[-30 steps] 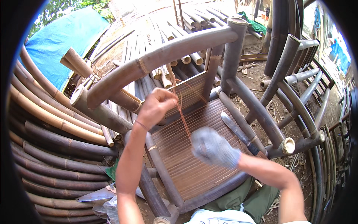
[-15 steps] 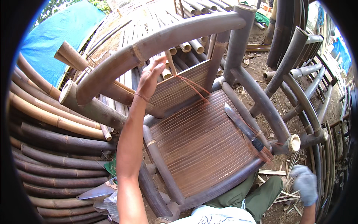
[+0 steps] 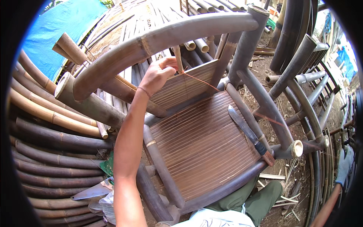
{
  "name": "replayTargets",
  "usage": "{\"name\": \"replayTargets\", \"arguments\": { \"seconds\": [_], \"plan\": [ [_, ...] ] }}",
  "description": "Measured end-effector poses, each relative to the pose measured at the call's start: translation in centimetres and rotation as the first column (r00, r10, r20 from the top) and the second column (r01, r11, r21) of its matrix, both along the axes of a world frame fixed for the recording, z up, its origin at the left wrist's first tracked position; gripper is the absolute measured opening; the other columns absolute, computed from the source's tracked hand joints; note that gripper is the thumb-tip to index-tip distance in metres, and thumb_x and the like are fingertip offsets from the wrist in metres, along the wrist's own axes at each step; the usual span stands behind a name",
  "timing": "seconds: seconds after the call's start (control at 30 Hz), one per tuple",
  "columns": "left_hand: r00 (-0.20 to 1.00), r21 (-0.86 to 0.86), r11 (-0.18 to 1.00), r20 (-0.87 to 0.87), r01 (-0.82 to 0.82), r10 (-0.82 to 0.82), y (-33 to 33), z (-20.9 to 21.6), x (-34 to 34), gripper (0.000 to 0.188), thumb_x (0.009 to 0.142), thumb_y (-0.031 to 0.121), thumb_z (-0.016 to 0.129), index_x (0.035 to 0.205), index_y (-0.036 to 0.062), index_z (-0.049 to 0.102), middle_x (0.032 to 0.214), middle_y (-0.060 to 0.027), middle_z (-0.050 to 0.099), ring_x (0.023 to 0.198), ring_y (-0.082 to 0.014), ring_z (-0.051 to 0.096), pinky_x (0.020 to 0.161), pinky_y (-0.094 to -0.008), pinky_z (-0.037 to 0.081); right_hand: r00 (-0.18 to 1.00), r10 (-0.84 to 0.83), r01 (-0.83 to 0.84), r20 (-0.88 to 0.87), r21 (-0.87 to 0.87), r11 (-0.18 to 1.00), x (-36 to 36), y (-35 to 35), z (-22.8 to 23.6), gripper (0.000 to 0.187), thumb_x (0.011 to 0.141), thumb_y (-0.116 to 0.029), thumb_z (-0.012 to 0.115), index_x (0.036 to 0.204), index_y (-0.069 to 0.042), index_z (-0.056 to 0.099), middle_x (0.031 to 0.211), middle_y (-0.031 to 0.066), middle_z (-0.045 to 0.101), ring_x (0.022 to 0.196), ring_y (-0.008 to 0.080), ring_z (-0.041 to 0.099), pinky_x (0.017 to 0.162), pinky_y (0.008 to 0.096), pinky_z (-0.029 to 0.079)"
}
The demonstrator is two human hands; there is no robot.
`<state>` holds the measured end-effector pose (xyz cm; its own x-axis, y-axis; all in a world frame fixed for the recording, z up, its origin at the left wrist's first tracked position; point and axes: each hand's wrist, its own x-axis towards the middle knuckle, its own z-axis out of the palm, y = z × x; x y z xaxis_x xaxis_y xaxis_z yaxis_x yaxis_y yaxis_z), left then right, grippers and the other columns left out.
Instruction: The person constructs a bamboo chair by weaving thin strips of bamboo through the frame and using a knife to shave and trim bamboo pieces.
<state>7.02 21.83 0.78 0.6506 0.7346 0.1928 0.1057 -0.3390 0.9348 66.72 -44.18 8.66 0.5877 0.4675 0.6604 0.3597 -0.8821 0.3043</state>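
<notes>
Curling near the orange cord [image 3: 200, 79] at the slatted backrest [image 3: 181, 90]: left hand [image 3: 157, 76], grip unclear. Gloved right hand [image 3: 345, 166] far out right, hold unclear. Knife [image 3: 246, 131] on seat [image 3: 196, 151].

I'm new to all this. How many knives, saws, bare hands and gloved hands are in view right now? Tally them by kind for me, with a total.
Knife: 1
Saw: 1
Bare left hand: 1
Gloved right hand: 1
Total: 4
</notes>
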Motion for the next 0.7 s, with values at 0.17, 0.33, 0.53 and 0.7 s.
{"name": "replayTargets", "arguments": {
  "seconds": [0.17,0.33,0.53,0.7],
  "plan": [
    [0.962,0.250,0.961,-0.214,-0.115,0.171,-1.1,0.2,0.7,0.039,0.083,0.016,0.069,0.118,-0.0015,0.069,0.110,-0.0175,0.075,0.102,-0.0216,0.071,0.094,-0.0340,0.056,0.521,0.823,-0.667,-0.226,0.493,0.558,-24.0,25.3,-3.2,0.042,0.090,-0.003,0.067,0.132,-0.003,0.061,0.133,0.0164,0.061,0.126,0.0320,0.057,0.109,0.0429,0.044],
    [0.920,0.483,0.811,-0.029,-0.328,0.390,-2.1,-1.2,0.6,0.046,0.077,0.011,0.077,0.121,0.0011,0.064,0.108,-0.0134,0.066,0.101,-0.0242,0.068,0.087,-0.0383,0.057,0.079,0.986,-0.840,-0.150,0.522,0.147,-34.9,44.8,-6.6,0.029,0.085,-0.015,0.073,0.114,-0.007,0.071,0.116,0.0137,0.069,0.110,0.0337,0.065,0.097,0.0460,0.052],
    [0.941,0.871,0.460,0.009,-0.173,0.337,-3.1,-2.6,0.9,0.035,0.081,0.007,0.079,0.115,0.0127,0.070,0.095,-0.0108,0.056,0.090,-0.0298,0.063,0.079,-0.0409,0.057,-0.199,0.914,-0.899,-0.353,0.438,-0.027,-37.5,58.8,-7.5,0.015,0.094,-0.011,0.063,0.105,-0.006,0.072,0.101,0.0113,0.072,0.098,0.0322,0.070,0.091,0.0436,0.056],
    [0.943,0.784,0.552,0.124,-0.283,0.308,-2.9,-2.6,1.3,0.007,0.080,0.004,0.078,0.086,0.0046,0.074,0.086,-0.0111,0.059,0.071,-0.0283,0.064,0.067,-0.0394,0.055,-0.371,0.902,-0.926,-0.222,0.013,-0.378,-36.1,63.2,-8.9,0.011,0.086,-0.007,0.066,0.096,-0.008,0.071,0.089,0.0105,0.072,0.089,0.0290,0.072,0.081,0.0400,0.058]
  ]
}}
